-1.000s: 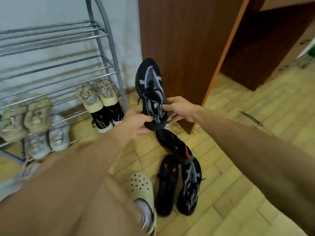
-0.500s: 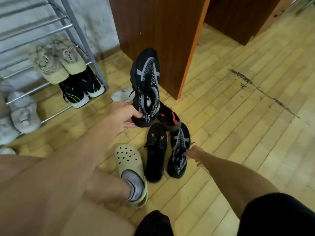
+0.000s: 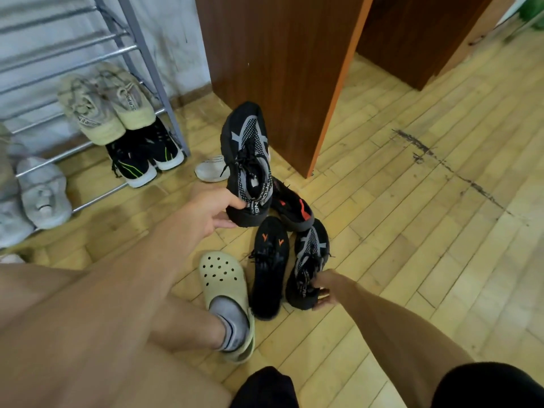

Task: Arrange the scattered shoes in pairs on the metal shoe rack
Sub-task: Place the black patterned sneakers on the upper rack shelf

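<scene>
Two hands engaged, one shoe each.

Left hand (image 3: 213, 209): closed on heel of black-and-grey mesh sneaker (image 3: 247, 160), thumb on the collar, fingers under the sole; shoe held off the floor, toe pointing up and away toward the brown cabinet (image 3: 273, 69).

Right hand (image 3: 322, 290): low at the floor, fingers curled around heel of matching black-and-grey sneaker (image 3: 309, 260); shoe lying on the wooden floor (image 3: 412, 231), toe away from the hand; firmness of grip not discernible.

Loose on floor, between the two hands: black sneaker with orange chevrons (image 3: 269, 263), just left of the floor-level mesh shoe and touching it; black shoe with red accent (image 3: 291, 206), behind both, partly hidden by the raised sneaker. White shoe (image 3: 210, 169) beside the cabinet foot, half hidden.

Metal shoe rack (image 3: 153, 69), far left: beige pair (image 3: 106, 104) on a middle rail; black pair with green stripes (image 3: 144, 156) below; grey-white pair (image 3: 44, 192) further left, blurred.

Beige clog (image 3: 225, 287) on a socked foot, near the chevron sneaker.
</scene>
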`<state>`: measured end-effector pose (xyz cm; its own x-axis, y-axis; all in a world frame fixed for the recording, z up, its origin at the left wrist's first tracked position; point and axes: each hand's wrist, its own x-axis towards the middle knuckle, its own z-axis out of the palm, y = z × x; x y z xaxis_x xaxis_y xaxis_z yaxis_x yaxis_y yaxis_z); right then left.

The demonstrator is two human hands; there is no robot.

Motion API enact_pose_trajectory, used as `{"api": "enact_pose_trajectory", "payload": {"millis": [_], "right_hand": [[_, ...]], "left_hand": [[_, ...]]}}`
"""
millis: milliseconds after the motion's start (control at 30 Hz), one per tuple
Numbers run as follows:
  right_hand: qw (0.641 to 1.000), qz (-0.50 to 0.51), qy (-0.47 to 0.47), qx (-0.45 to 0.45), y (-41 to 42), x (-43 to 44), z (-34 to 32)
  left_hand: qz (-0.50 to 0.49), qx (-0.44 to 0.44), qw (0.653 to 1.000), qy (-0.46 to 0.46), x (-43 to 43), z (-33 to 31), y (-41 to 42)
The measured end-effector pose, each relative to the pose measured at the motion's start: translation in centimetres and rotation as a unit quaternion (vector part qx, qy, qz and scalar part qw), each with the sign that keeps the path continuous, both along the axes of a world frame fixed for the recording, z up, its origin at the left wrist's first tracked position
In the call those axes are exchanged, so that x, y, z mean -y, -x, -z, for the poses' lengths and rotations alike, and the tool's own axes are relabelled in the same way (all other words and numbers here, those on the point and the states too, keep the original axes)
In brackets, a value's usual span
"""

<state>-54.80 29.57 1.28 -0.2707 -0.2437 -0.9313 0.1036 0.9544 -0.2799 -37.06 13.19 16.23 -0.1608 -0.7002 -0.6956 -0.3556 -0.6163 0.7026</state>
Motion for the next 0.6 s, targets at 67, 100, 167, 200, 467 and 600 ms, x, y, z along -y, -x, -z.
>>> {"api": "enact_pose_trajectory", "payload": {"millis": [67, 100, 167, 200, 467, 600], "right_hand": [[0.999, -0.008, 0.017, -0.028, 0.4, 0.1, -1.2], [0.999, -0.001, 0.017, -0.045, 0.8, 0.2, -1.9], [0.996, -0.012, 0.014, -0.086, 1.8, 0.5, -3.0], [0.994, -0.013, 0.016, -0.104, 2.1, 0.9, -3.4], [0.959, -0.113, 0.01, -0.26, 3.4, 2.3, -7.8], [0.941, -0.116, 0.003, -0.318, 3.1, 3.4, -9.0]], "left_hand": [[0.0, -0.015, 1.0, -0.012, 0.0, -0.5, -0.3], [-0.006, -0.026, 1.0, -0.016, 0.0, -0.8, -0.3], [-0.02, -0.047, 0.999, -0.018, 0.2, -1.7, -0.2], [-0.026, -0.056, 0.998, -0.02, 0.2, -2.2, -0.2], [-0.068, -0.091, 0.993, -0.017, 0.8, -3.1, -2.5], [-0.078, -0.083, 0.993, -0.015, 0.6, -2.9, -4.6]]}}
